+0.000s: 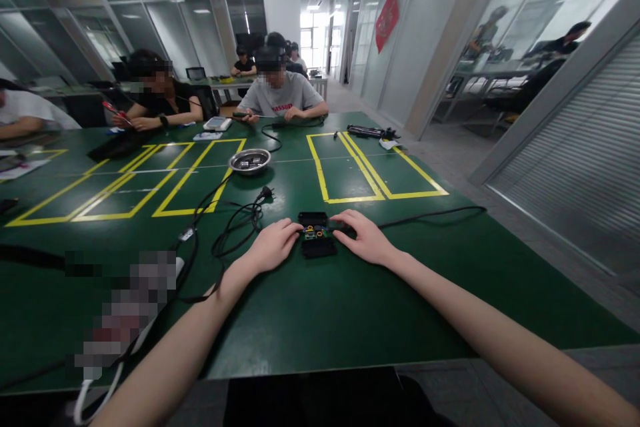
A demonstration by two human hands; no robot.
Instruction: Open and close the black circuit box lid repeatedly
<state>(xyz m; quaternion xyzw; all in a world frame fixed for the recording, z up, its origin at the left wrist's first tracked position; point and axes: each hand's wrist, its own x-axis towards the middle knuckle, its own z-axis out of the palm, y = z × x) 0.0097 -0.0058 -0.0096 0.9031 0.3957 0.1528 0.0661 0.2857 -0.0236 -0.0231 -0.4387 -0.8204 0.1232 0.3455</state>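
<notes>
- Left hand point(274, 245) and right hand point(364, 237) bracket an opened black plastic box point(318, 248) from either side, likely to stop it sliding on the surface point(310, 310).
- Left: fingers curled, tips against the box's left edge. Right: fingers laid flatter over the right edge, where a black cable point(435, 213) runs off to the right. Cannot tell whether either hand actually pinches anything; the fingertips hide it.
- Box sits centre, near edge, directly in front of the person. Lid side lies far, small coloured parts exposed between the halves, facing up where they can be seen.
- Looped black cord point(239, 221) with plug point(267, 193) lies just left of the left hand, apart from the box.
- Steel bowl point(265, 155) holding small parts sits farther out, within reach but off the working spot.
- Yellow tape rectangles point(355, 199) mark bays beyond the box; box lies nearer than them.
- Other people work at the far edge.
</notes>
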